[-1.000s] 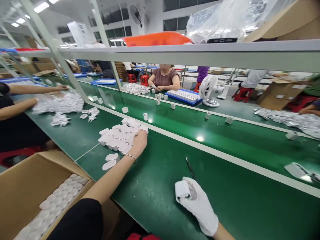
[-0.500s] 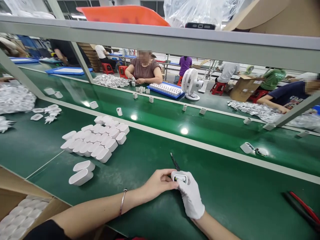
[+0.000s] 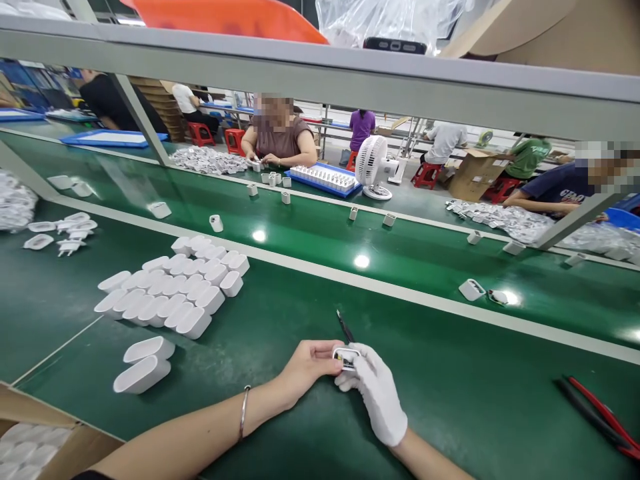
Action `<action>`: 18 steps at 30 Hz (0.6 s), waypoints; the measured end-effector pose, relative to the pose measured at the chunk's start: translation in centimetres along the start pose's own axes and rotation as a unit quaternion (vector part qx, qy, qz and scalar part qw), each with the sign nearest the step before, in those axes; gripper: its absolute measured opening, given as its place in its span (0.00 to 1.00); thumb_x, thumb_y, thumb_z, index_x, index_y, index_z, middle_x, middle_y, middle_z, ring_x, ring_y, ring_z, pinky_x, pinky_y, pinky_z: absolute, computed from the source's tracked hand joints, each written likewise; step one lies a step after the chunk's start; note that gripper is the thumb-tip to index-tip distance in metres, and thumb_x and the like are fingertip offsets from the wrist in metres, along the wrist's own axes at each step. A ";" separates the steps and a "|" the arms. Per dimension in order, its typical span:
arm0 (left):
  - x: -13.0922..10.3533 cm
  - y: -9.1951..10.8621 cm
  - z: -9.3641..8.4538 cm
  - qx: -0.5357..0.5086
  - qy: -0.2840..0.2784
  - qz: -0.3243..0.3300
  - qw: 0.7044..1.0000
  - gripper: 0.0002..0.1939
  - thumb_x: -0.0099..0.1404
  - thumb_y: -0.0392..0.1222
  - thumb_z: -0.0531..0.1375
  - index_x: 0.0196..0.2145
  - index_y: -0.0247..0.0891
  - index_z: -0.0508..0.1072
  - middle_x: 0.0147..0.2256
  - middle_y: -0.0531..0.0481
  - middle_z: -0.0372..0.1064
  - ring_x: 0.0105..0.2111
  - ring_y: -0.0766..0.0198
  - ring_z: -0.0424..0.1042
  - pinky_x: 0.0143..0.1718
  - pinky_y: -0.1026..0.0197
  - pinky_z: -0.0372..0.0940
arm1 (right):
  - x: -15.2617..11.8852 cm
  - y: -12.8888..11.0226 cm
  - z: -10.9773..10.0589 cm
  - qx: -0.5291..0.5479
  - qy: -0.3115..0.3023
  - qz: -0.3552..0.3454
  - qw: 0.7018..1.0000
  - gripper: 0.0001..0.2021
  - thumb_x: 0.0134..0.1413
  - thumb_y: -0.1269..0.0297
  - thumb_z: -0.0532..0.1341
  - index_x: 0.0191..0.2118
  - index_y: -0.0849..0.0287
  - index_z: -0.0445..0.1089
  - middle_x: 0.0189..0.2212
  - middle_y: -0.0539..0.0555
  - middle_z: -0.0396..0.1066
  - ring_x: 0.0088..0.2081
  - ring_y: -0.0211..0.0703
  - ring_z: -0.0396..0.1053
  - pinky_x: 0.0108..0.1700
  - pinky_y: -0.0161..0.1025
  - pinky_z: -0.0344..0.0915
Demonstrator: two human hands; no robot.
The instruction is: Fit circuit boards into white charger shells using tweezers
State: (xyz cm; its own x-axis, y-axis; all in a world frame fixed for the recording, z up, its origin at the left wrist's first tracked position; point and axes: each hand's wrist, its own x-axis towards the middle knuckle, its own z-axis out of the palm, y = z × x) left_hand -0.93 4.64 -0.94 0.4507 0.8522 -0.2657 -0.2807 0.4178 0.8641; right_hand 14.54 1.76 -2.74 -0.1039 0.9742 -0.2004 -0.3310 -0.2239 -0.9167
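Low in the middle, a small white housing (image 3: 346, 359) with dark and yellow parts inside its opening is held between both hands. My bare left hand (image 3: 311, 365) grips its left side with thumb and fingers. On the right side, my white-gloved right hand (image 3: 374, 387) has its fingers closed on the same housing, some of them over the opening. Just behind the hands lies a thin dark tool with a pointed metal tip (image 3: 344, 325). Rows of white oval housings (image 3: 173, 287) stand to the left, with two more (image 3: 143, 373) nearer me.
Red-handled pliers (image 3: 600, 413) lie at the right. A sunken green lane (image 3: 310, 240) carries scattered housings beyond a pale strip. A shelf beam (image 3: 320, 73) crosses above. At lower left is a cardboard box (image 3: 95, 443) of housings. People sit across, near a white fan (image 3: 373, 167).
The view has shifted slightly. The gloved fingers have changed position on the housing, with some now below it, and more of its dark interior shows.
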 end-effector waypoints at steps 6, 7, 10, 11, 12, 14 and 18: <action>0.3 -0.7 -0.2 -0.003 0.009 -0.004 1.000 0.23 0.48 0.42 0.70 0.42 0.31 0.75 0.33 0.46 0.75 0.30 0.64 0.71 0.36 0.64 0.65 | -0.2 -0.4 0.4 -0.034 0.031 0.006 0.999 0.27 0.44 0.50 0.66 0.45 0.66 0.66 0.21 0.53 0.71 0.22 0.38 0.66 0.27 0.36 0.65; 0.3 -1.0 -0.3 -0.004 0.006 0.001 1.000 0.24 0.47 0.42 0.70 0.43 0.31 0.75 0.34 0.45 0.75 0.30 0.64 0.72 0.37 0.63 0.65 | -0.3 -0.6 0.5 -0.036 0.032 0.008 0.999 0.27 0.43 0.50 0.67 0.44 0.66 0.67 0.21 0.53 0.71 0.22 0.37 0.66 0.27 0.36 0.65; 0.3 -1.7 -0.4 -0.018 -0.012 0.024 0.999 0.27 0.47 0.43 0.70 0.45 0.31 0.73 0.37 0.44 0.75 0.32 0.62 0.73 0.40 0.60 0.66 | -0.6 -1.2 0.8 -0.044 0.020 0.011 0.999 0.23 0.43 0.53 0.67 0.42 0.65 0.70 0.25 0.55 0.73 0.23 0.36 0.66 0.28 0.34 0.66; 0.3 -1.9 -0.4 -0.019 -0.020 0.033 0.999 0.28 0.47 0.43 0.70 0.46 0.31 0.72 0.38 0.42 0.75 0.35 0.60 0.74 0.41 0.59 0.66 | -0.8 -1.4 0.9 -0.046 0.016 0.010 0.999 0.22 0.43 0.53 0.68 0.42 0.64 0.71 0.27 0.55 0.73 0.24 0.36 0.66 0.28 0.34 0.66; 0.1 -2.1 -0.4 -0.014 -0.026 0.043 0.999 0.29 0.48 0.43 0.70 0.47 0.31 0.72 0.40 0.41 0.74 0.37 0.57 0.74 0.42 0.58 0.67 | -1.0 -1.5 0.9 -0.049 0.013 0.009 0.999 0.21 0.44 0.54 0.67 0.42 0.63 0.71 0.29 0.55 0.74 0.25 0.36 0.67 0.28 0.34 0.66; -0.2 -2.2 -0.5 0.019 -0.033 0.067 0.997 0.31 0.50 0.44 0.68 0.50 0.30 0.69 0.42 0.39 0.74 0.41 0.53 0.74 0.43 0.55 0.68 | -1.3 -1.5 0.9 -0.059 0.008 0.002 0.998 0.21 0.46 0.55 0.67 0.44 0.62 0.71 0.32 0.56 0.75 0.25 0.36 0.68 0.28 0.34 0.68; -0.8 -1.6 -1.2 0.225 -0.034 0.254 0.940 0.31 0.55 0.38 0.64 0.56 0.35 0.63 0.46 0.41 0.72 0.41 0.54 0.74 0.41 0.57 0.71 | -1.2 -0.6 -0.2 -0.096 -0.023 -0.093 0.991 0.24 0.49 0.56 0.64 0.52 0.57 0.66 0.43 0.58 0.73 0.32 0.44 0.74 0.30 0.37 0.72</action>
State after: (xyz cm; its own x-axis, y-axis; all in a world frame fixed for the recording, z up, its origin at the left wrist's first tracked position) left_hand -1.83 3.63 -2.61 0.4134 0.8770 0.2450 -0.0936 -0.2267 0.9695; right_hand 15.01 0.70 -2.04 -0.1015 0.9948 -0.0091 -0.1642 -0.0257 -0.9861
